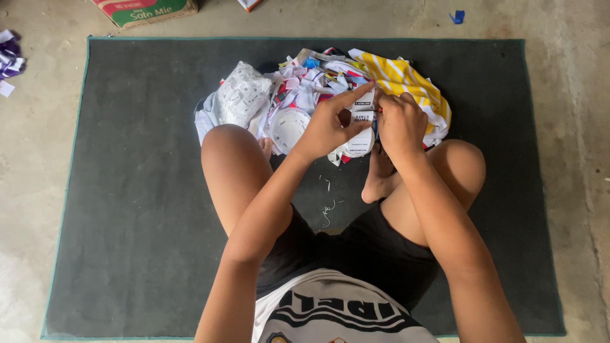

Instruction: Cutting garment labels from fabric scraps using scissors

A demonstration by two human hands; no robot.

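- A person sits cross-legged on a dark mat (140, 190), seen from above, both forearms reaching toward the upper centre of the frame.
- Left hand (330, 124): wrist bent, index finger stretched straight, the other fingers and thumb pinching a white printed label (362, 117).
- Right hand (400, 124): fingers curled tight at the label's right edge; whether they grip it cannot be told.
- Label held just above a pile of fabric scraps (298, 89), upper centre.
- Cardboard box (149, 11) on the floor, upper left.
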